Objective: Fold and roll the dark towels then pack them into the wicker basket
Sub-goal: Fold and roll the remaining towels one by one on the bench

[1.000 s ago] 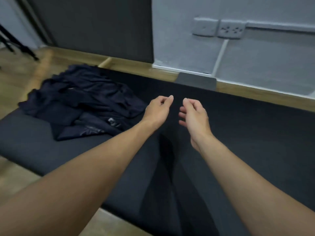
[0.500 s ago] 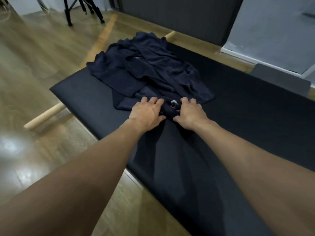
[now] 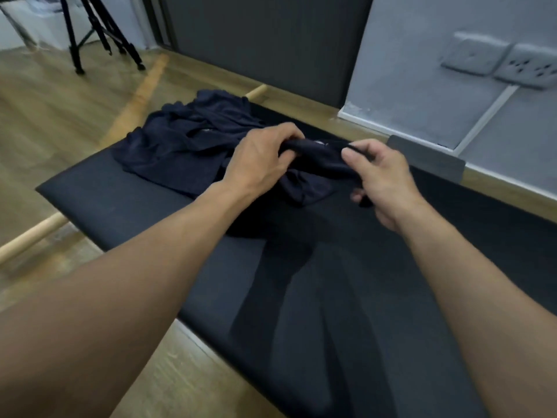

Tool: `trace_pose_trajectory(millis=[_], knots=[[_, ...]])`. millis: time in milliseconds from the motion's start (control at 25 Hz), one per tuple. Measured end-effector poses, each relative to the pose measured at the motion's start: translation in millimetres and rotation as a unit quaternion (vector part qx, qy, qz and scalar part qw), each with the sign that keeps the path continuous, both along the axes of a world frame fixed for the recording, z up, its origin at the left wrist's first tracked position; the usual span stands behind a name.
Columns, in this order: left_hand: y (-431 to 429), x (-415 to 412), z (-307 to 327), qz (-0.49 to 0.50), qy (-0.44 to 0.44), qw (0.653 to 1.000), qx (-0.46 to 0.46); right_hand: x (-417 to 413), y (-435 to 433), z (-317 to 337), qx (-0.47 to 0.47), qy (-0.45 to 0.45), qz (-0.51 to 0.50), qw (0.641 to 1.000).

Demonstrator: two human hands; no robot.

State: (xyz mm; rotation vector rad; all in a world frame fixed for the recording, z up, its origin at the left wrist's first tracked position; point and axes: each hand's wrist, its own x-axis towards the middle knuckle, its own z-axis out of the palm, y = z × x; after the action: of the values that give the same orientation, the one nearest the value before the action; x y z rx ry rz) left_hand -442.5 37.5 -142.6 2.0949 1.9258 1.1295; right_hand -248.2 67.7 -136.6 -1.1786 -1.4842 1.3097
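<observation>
towel (image 3: 316,164) edge runs nine to three o'clock between left hand (image 3: 259,164) and right hand (image 3: 382,179), both pinching it; pile (image 3: 187,143) lies at ten o'clock, nearer the left.

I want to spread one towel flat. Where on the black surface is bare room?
Bare: the black padded surface between the forearms, and beyond the right hand toward the wall. Crowded: the far end under the towel pile, where it and the left hand grip one towel.
</observation>
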Motion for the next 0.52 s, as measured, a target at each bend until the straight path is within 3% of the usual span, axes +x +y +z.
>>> trace_pose_trajectory(millis=[160,240,360,440,520], knots=[[20.5,63.0,62.1,-0.052,-0.042,0.990,0.125,63.4,-6.5,75.8,-0.055,0.213,0.000,0.976],[31.5,100.0,98.2,-0.089,-0.076,0.981,0.152,104.2,-13.1,107.6,-0.020,0.236,0.018,0.971],[36.8,140.3,147.4,-0.142,-0.084,0.976,0.144,156.3,-19.5,147.9,0.088,0.088,-0.013,0.992],[36.8,156.5,175.0,-0.146,-0.056,0.979,0.134,179.6,-23.0,174.2,0.156,-0.030,-0.066,0.985],[34.1,166.0,199.3,-0.143,-0.034,0.981,0.126,186.1,-28.4,189.6,0.182,-0.088,-0.064,0.977]])
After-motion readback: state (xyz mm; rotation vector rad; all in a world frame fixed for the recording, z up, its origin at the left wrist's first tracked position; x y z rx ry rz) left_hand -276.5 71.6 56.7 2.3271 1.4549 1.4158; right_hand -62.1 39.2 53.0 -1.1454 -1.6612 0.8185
